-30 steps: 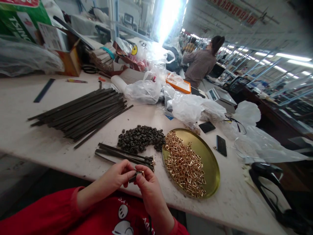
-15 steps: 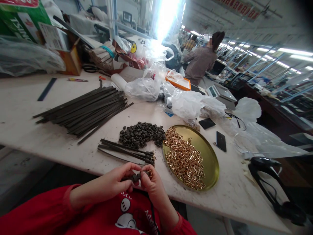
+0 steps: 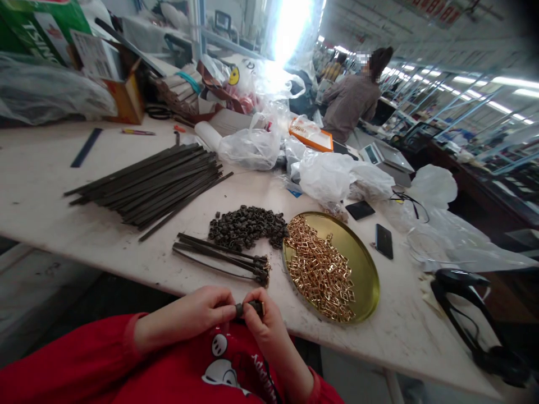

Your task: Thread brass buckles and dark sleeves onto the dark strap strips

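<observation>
My left hand (image 3: 202,314) and my right hand (image 3: 264,325) meet at the table's near edge, both pinched on the end of a dark strap (image 3: 248,308) with a small dark loop and a gold buckle on it. Just beyond lie a few finished straps (image 3: 219,259). Past these sits a heap of small dark loops (image 3: 248,225). To the right, a round gold tray (image 3: 362,269) holds many gold buckles (image 3: 322,269). A large bundle of long dark straps (image 3: 147,182) lies at the left.
Two phones (image 3: 384,241) lie right of the tray, with plastic bags (image 3: 337,177) and a scale (image 3: 385,160) behind. A black device (image 3: 458,280) sits at the far right. Boxes and clutter line the back. Another person (image 3: 351,98) works beyond the table.
My hands have drawn slightly nearer to my body, with the strap end kept between the fingertips. The view has shifted a little downward and left.
</observation>
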